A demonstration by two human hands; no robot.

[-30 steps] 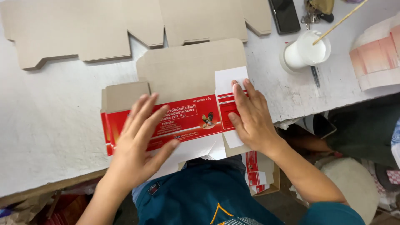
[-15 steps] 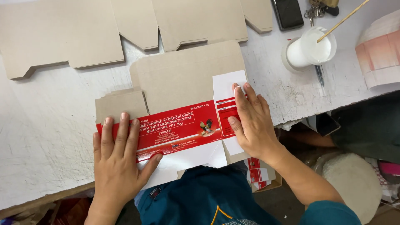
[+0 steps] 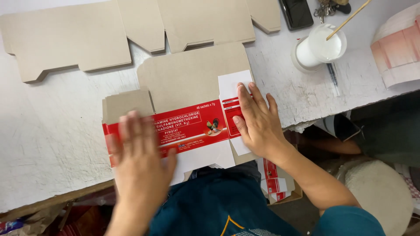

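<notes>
— What's under the hands?
— A flattened carton (image 3: 192, 109), grey board with a red-and-white printed panel, lying on the scuffed white table (image 3: 52, 144) at its near edge. The left hand (image 3: 140, 153), blurred, lies flat with fingers spread on the red strip; the right hand (image 3: 258, 122) presses open-palmed on the white flap. Neither grips anything.
— Room around it?
— Bare table to the left. Another unfolded grey blank (image 3: 131, 30) with notched flaps lies just behind.
— Any containers?
— A white cup (image 3: 319, 48) of white liquid, a thin wooden stick (image 3: 350, 18) standing in it, far right of the carton.
</notes>
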